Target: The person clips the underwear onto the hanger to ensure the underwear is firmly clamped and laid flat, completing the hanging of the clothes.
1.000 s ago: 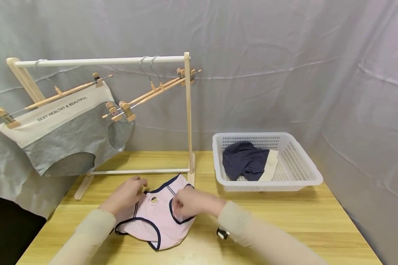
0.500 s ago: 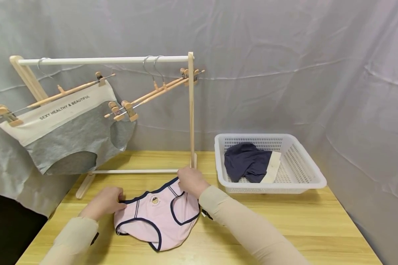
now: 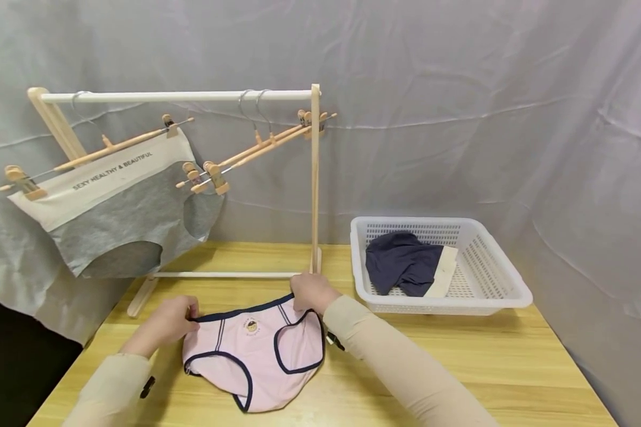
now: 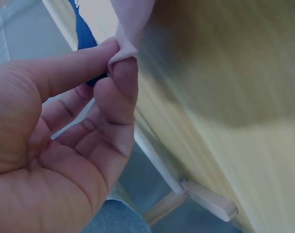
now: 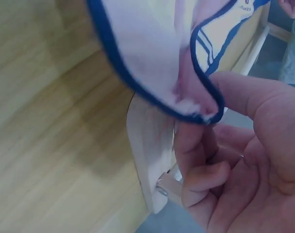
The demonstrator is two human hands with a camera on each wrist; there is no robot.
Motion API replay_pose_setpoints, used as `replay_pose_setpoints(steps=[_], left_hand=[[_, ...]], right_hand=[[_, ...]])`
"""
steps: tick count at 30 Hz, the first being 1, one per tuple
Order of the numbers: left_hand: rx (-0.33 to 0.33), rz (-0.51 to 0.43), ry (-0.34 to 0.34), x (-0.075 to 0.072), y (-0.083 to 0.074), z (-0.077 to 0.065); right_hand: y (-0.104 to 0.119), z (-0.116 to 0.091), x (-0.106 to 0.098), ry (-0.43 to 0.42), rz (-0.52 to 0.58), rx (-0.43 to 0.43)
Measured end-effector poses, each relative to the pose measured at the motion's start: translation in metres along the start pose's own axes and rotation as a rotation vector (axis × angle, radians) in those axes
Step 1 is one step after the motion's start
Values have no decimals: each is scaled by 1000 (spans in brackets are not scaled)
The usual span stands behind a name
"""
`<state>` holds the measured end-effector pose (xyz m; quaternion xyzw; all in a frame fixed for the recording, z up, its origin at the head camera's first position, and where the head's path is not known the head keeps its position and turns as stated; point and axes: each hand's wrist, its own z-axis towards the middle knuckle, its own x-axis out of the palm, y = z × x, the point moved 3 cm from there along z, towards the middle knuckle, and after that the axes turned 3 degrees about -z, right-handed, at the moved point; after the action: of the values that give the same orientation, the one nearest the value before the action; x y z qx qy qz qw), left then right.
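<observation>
Pink underpants point(image 3: 264, 350) with navy trim and a small round print lie spread over the front of the table, waistband toward the rack. My left hand point(image 3: 170, 322) pinches the left end of the waistband; in the left wrist view the thumb and forefinger point(image 4: 124, 80) hold a fold of pink cloth. At the right end of the waistband, my right hand point(image 3: 312, 292) pinches the other corner. The right wrist view shows the navy-edged side of the underpants point(image 5: 152, 68) between thumb and fingers. The waistband stretches nearly straight between both hands.
Behind stands a wooden rack point(image 3: 315, 178) with a white rail. Grey underpants point(image 3: 133, 213) hang there from a clip hanger, beside two bare clip hangers point(image 3: 256, 148). A white basket point(image 3: 491, 267) at right holds a navy garment point(image 3: 403, 264). A grey curtain point(image 3: 432, 118) closes off the back.
Both hands have moved from over the underpants to the waistband's two ends and now grip them. The waistband has been pulled straighter. The whole view has shifted slightly.
</observation>
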<state>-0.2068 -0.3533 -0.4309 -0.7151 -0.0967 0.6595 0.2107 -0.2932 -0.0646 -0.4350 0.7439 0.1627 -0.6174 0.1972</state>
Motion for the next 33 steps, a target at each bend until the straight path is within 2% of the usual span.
replay_pose_setpoints(steps=[10,17,24,27,29,33], left_hand=[[18,-1,-105,-15,-4,2],[69,23,-193,-23,-8,3],[74,0,-230,-33,-12,-1],[92,-4,-238,-41,-15,-4],[112,-3,-252,-49,-18,-8],[178,10,-283,-68,-29,-19]], right_hand=[[-5,-5,-6,80,15,47],[-11,-5,-5,59,88,72],[-15,-7,-9,4,56,55],[-18,-14,-18,-26,110,26],[-20,-22,-28,-76,169,0],[-23,-50,-54,-230,260,-54]])
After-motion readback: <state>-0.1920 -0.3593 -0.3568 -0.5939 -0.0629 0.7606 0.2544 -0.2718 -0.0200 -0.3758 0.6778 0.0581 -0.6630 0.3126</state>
